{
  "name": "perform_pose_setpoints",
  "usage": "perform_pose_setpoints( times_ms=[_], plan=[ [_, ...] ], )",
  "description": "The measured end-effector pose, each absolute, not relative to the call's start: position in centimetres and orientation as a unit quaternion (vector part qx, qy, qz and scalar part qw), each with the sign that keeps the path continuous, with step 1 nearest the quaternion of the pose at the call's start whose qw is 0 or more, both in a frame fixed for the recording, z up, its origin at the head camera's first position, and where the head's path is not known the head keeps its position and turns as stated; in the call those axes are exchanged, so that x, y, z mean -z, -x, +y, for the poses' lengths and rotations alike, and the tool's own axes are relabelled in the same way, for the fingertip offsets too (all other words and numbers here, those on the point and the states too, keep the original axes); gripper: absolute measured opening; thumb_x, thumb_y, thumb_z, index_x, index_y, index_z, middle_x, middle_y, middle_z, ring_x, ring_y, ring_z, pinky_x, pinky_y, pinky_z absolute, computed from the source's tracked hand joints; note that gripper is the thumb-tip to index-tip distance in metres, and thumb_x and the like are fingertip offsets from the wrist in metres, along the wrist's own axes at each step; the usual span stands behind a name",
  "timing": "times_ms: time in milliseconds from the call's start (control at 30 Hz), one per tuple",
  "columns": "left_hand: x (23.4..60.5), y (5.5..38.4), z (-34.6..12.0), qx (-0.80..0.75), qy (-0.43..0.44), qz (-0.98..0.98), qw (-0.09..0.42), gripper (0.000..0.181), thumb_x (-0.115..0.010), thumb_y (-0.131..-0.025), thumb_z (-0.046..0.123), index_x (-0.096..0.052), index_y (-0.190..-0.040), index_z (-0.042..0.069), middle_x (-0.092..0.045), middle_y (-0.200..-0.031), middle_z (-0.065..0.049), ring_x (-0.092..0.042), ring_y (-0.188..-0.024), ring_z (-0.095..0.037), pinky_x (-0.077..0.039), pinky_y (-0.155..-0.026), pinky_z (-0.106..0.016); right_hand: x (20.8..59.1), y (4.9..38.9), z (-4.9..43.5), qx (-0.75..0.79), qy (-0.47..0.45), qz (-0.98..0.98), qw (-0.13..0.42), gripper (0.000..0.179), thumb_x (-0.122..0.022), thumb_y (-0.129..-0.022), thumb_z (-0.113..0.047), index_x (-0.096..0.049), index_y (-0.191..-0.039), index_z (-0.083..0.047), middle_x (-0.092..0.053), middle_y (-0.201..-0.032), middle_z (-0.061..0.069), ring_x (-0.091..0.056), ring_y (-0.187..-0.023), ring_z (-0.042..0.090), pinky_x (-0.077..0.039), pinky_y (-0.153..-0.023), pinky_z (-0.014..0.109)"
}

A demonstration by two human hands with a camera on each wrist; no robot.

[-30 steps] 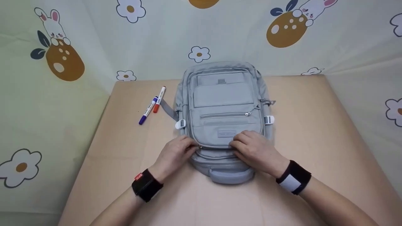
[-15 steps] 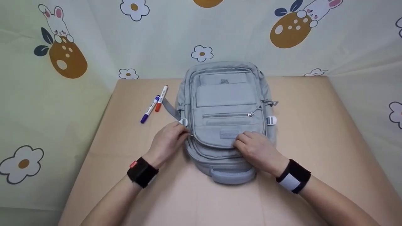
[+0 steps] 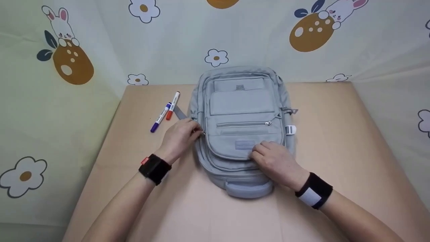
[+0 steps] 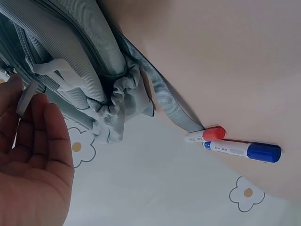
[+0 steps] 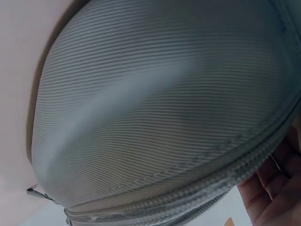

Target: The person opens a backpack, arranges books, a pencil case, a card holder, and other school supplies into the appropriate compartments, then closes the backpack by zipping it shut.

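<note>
A grey backpack (image 3: 242, 102) lies front side up, its carry handle (image 3: 249, 189) toward me. At the pack's left side my left hand (image 3: 178, 136) pinches a zipper pull (image 4: 27, 98) between thumb and fingers, seen closely in the left wrist view. The front compartment's zipper teeth (image 4: 24, 43) are parted there. My right hand (image 3: 277, 163) grips the lower right edge of the front panel, near the label patch (image 3: 245, 145). In the right wrist view the pack's ribbed fabric (image 5: 155, 94) fills most of the picture, and only a few fingers (image 5: 270, 176) show; the fingertips are hidden.
Two whiteboard markers, one with a red cap (image 3: 169, 115) and one with a blue cap (image 3: 155, 127), lie left of the pack beside a grey strap (image 3: 180, 112). The brown tabletop (image 3: 322, 111) meets a printed cloth backdrop (image 3: 168, 40).
My left hand has drawn the zipper pull from the pack's lower left corner up along its left side. My right hand keeps its grip at the panel's lower edge.
</note>
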State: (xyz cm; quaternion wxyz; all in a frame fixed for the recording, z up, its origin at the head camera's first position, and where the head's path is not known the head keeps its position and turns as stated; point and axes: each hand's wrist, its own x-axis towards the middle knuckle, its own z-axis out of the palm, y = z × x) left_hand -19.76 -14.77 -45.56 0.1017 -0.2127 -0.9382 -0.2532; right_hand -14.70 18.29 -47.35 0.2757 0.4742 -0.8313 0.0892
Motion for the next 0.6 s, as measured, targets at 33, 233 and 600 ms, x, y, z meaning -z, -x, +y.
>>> perform_pose_setpoints(
  times_ms=[33,233,600],
  plan=[
    [45.5,19.8,-14.8,0.255,0.211,-0.938,0.099,0.008,-0.076,-0.093,0.013,-0.074,-0.101,0.014,-0.067,-0.097,0.001,-0.063,-0.089,-0.018,-0.052,-0.079,-0.035,47.3,14.7,18.2,-0.093,-0.472,-0.834,0.270,0.005,-0.066,-0.090,-0.007,-0.070,-0.093,-0.008,-0.065,-0.091,0.003,-0.060,-0.078,0.023,-0.051,-0.063,0.036],
    [45.5,19.7,-14.8,0.261,0.205,-0.939,0.086,0.009,-0.076,-0.093,0.013,-0.074,-0.102,0.014,-0.067,-0.097,0.001,-0.062,-0.090,-0.019,-0.052,-0.081,-0.037,45.7,14.3,16.6,-0.116,-0.467,-0.848,0.221,0.018,-0.079,-0.087,-0.023,-0.068,-0.096,-0.012,-0.063,-0.092,0.001,-0.059,-0.083,0.022,-0.050,-0.071,0.038],
    [45.8,19.8,-14.9,0.250,0.229,-0.935,0.102,0.005,-0.074,-0.095,0.013,-0.073,-0.100,0.012,-0.067,-0.096,0.000,-0.063,-0.089,-0.018,-0.053,-0.080,-0.037,44.5,14.6,10.2,0.029,-0.432,-0.877,0.210,0.010,-0.071,-0.085,-0.009,-0.061,-0.085,-0.007,-0.059,-0.080,0.006,-0.055,-0.068,0.023,-0.048,-0.053,0.036]
  ],
)
